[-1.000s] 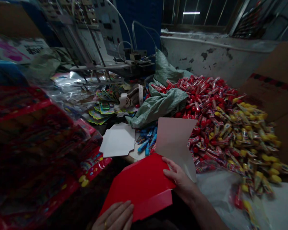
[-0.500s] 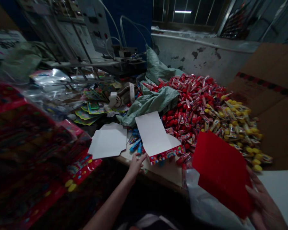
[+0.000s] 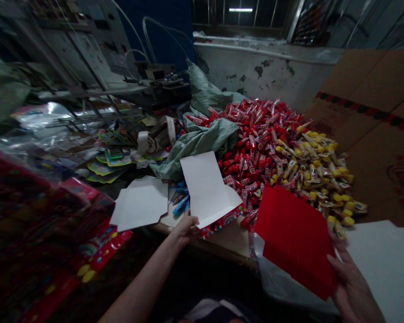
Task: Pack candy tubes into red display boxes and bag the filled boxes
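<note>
My left hand (image 3: 186,229) is closed on the near left corner of an open cardboard display box (image 3: 207,190), white inside with a printed red front edge. The box's white flap stands up at the back. On the right, my right hand (image 3: 350,280) grips a plain red box (image 3: 296,242) by its right edge, thumb on top. Blue-wrapped candy tubes (image 3: 181,204) lie just left of the display box, partly hidden by it. Behind both boxes rises a heap of red candy tubes (image 3: 252,130).
Yellow-capped candies (image 3: 340,179) lie beside a large brown carton (image 3: 380,148). White cardboard sheets (image 3: 141,204) rest at the left and more white card (image 3: 387,260) at the right. Packed red bags (image 3: 47,224) crowd the left side. A machine (image 3: 111,58) stands behind a green sack (image 3: 202,139).
My left hand has closed on the corner of the display box, where its fingers were looser before. The view has shifted right, and the red box stays in my right hand.
</note>
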A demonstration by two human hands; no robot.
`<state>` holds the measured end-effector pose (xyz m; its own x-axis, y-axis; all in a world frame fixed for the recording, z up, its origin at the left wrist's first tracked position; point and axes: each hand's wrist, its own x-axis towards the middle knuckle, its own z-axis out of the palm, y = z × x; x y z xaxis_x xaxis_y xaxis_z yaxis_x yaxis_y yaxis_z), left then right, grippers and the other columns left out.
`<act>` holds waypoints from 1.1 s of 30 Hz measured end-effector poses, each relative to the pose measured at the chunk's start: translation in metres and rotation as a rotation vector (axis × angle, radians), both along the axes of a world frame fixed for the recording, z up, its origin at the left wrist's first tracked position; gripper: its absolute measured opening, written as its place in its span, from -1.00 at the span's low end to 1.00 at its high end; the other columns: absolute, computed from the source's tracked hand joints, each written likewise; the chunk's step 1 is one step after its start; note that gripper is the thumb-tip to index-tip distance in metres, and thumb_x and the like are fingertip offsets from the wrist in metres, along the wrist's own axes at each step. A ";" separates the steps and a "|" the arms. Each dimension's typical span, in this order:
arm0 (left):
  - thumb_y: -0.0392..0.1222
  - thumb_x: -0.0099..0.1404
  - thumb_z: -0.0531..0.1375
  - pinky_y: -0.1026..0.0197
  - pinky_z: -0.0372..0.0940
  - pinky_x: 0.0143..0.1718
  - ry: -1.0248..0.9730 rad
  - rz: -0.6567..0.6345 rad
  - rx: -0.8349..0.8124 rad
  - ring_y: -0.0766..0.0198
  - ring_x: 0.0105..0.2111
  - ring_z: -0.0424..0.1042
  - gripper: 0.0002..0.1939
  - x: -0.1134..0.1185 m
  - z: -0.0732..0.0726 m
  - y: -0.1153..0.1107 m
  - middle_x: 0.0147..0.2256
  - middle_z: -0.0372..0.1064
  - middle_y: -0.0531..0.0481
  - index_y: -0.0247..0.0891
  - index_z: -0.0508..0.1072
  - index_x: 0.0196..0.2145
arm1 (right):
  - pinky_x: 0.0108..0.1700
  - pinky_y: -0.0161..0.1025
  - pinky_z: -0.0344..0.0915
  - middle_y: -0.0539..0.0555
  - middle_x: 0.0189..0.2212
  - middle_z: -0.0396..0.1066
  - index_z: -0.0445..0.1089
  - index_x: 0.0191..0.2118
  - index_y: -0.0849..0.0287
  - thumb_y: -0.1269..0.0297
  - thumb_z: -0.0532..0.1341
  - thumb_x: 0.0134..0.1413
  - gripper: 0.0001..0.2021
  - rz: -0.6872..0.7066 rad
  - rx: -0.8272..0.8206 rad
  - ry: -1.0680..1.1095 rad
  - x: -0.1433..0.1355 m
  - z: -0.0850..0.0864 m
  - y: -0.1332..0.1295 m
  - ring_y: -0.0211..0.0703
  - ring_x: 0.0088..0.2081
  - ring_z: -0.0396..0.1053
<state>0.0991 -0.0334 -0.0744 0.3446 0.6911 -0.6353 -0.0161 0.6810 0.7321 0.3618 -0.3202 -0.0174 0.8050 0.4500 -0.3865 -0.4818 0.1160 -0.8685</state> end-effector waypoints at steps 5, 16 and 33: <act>-0.42 -0.27 0.05 0.31 0.26 -0.59 0.245 0.101 0.220 0.29 -0.48 0.35 0.05 -0.060 0.016 -0.004 -0.20 0.29 -0.05 -0.03 0.02 0.26 | 0.25 0.03 0.13 0.00 0.17 0.30 0.18 0.23 -0.16 0.25 0.38 -0.19 -0.22 -0.019 -0.010 0.044 0.005 -0.004 0.001 0.05 0.21 0.21; -0.45 -0.16 0.05 -0.05 0.15 0.16 0.671 -0.065 0.819 0.03 0.05 0.22 -0.18 -0.066 -0.018 -0.005 -0.06 0.18 -0.12 -0.17 0.34 0.13 | 0.24 0.06 0.12 0.05 0.13 0.34 0.22 0.20 -0.13 0.25 0.39 -0.22 -0.24 0.033 0.022 0.083 0.005 -0.013 0.012 0.06 0.13 0.31; 0.10 0.21 0.12 0.03 0.30 -0.03 0.492 0.086 0.751 0.02 -0.03 0.32 -0.39 -0.010 0.003 -0.034 0.00 0.26 -0.16 -0.19 0.24 0.16 | 0.18 0.12 0.17 0.13 0.19 0.26 0.21 0.21 -0.04 0.18 0.38 -0.16 -0.26 0.400 0.099 0.233 -0.040 -0.052 0.037 0.13 0.16 0.26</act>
<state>0.0889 -0.0678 -0.0712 0.0812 0.9944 -0.0679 0.3876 0.0313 0.9213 0.3216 -0.2832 -0.0698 0.4573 0.7512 -0.4760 -0.6866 -0.0419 -0.7258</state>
